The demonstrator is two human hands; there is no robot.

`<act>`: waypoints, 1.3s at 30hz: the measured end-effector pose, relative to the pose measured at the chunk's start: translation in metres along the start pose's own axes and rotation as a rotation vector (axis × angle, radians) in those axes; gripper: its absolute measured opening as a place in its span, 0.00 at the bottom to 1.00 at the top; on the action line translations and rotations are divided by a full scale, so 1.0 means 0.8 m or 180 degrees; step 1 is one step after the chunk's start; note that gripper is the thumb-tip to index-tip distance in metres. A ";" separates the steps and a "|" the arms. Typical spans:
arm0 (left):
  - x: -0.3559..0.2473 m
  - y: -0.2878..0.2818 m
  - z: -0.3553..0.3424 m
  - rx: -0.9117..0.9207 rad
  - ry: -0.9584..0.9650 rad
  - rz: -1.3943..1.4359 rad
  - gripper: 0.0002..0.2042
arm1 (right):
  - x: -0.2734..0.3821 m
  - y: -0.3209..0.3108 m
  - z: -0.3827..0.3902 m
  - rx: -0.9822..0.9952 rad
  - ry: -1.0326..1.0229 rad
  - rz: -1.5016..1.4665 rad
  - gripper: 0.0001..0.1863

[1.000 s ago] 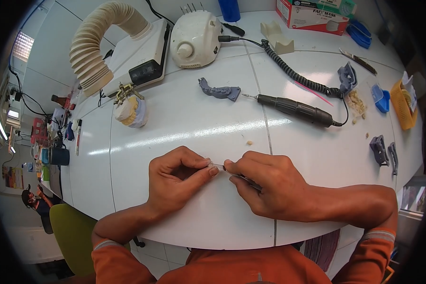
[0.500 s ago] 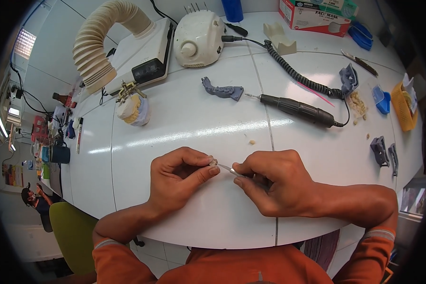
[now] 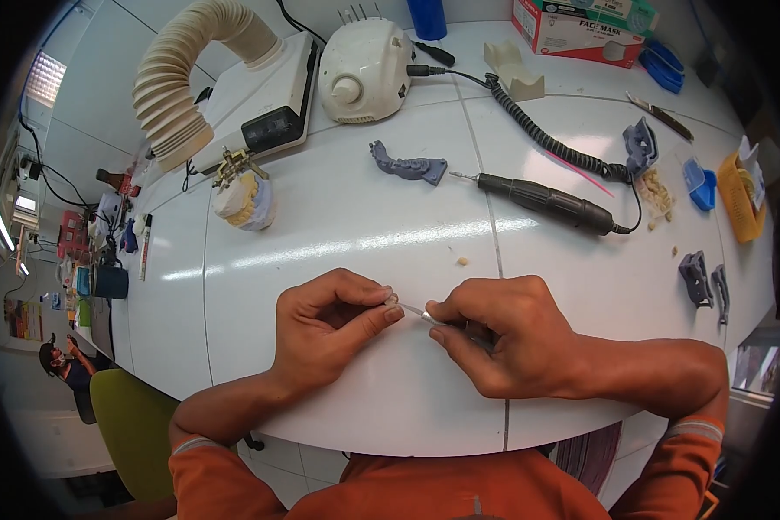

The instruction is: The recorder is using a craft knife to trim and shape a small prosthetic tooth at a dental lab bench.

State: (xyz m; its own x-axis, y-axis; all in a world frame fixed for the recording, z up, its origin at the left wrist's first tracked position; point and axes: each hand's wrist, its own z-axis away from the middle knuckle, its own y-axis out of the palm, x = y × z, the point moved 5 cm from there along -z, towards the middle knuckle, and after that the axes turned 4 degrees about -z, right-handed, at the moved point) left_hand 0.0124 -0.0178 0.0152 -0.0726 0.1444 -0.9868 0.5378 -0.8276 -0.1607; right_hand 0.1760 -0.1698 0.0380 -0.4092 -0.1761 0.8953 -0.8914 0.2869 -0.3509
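Mid-work at the white table's (image 3: 338, 217) six o'clock edge: left hand (image 3: 329, 334) pinches a tiny piece (image 3: 391, 300) — possibly a tooth — while right hand (image 3: 503, 342) grips a thin metal tool (image 3: 414, 310) touching it. Handpiece (image 3: 550, 201) lies unused at one o'clock.

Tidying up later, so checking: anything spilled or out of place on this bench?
Yes: pale crumbs lie loose on the white table beside the coiled cord, with stray bits nearer the hands. Nothing looks broken.
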 end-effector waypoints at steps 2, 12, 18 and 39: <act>0.003 -0.001 0.000 0.0043 0.0118 0.0029 0.07 | -0.002 0.001 0.000 -0.0014 -0.0069 0.0007 0.07; -0.002 0.001 0.004 -0.0028 0.0004 0.0034 0.09 | 0.000 -0.002 0.001 -0.0047 0.0062 -0.0139 0.06; -0.001 0.003 0.007 0.0182 -0.0255 -0.0276 0.08 | -0.006 -0.014 -0.003 -0.0016 0.0932 -0.1104 0.13; -0.022 -0.012 -0.017 0.0548 0.0045 -0.1930 0.12 | -0.004 -0.020 -0.012 0.0467 0.0518 -0.0422 0.18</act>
State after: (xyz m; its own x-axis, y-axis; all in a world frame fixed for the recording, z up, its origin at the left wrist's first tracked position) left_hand 0.0197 -0.0048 0.0340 -0.3106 0.6215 -0.7192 0.2615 -0.6716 -0.6932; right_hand 0.1930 -0.1646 0.0436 -0.2607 -0.0458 0.9643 -0.9587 0.1297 -0.2530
